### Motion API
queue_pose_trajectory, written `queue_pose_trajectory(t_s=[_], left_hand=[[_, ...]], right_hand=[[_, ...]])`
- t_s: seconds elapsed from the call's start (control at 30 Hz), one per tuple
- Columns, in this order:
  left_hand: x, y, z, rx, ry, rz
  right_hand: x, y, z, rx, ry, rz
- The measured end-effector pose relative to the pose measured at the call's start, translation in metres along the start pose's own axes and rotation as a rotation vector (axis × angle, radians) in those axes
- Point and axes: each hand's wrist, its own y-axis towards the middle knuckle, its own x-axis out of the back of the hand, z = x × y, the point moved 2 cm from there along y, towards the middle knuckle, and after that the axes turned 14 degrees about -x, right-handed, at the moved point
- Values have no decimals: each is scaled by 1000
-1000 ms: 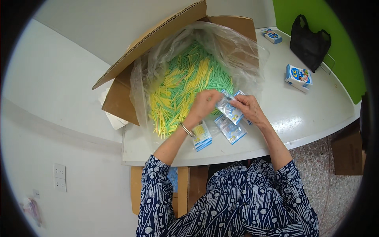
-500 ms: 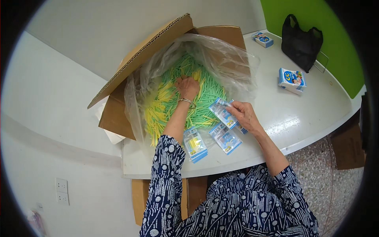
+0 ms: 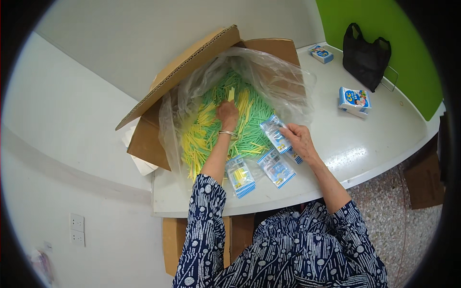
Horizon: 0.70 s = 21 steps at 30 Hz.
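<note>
A large heap of thin green and yellow sticks [image 3: 249,120] lies in a clear plastic liner [image 3: 168,113] inside a cardboard box on its side. Over the heap, my left hand [image 3: 227,115] is closed round a small bunch of pale yellow sticks [image 3: 231,94], whose ends poke out beyond the fingers. My right hand [image 3: 301,141] pinches a clear sachet with blue-and-white striped ends [image 3: 276,135] at the box's near right. Below it on the table lie more sachets [image 3: 277,169]. Nearer my left forearm, a stack of sachets [image 3: 240,177] shows yellow sticks in the top one.
The cardboard box [image 3: 192,65] stands with flaps spread on the white table [image 3: 379,137]. At the right are a blue-and-white packet [image 3: 355,101], a smaller packet [image 3: 321,54] and a black bag [image 3: 367,60] beside a green panel [image 3: 403,43]. The table's curved edge runs close to my body.
My left hand has drawn slightly back from the heap, and a bunch of yellow sticks now shows in it. The right hand still holds the sachet, now tilted more upright. The whole view has shifted slightly.
</note>
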Motion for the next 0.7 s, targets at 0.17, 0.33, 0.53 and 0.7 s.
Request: queue_pose_trajectory(t_s=[0.17,0.33,0.53,0.7], left_hand=[[35,-6,41,-25,-567,-184],[54,-44,-21,216,-1394,-102],[38,-93,-61,185,-1693,-219],[35,-99,-67,150,-1607,-325]], right_hand=[[-18,-16,34,-151,287,98],[-61,13,24,-319,817,108],[-110,41,7,-359,1302,254],[-121,48,2,-369,1455,130]])
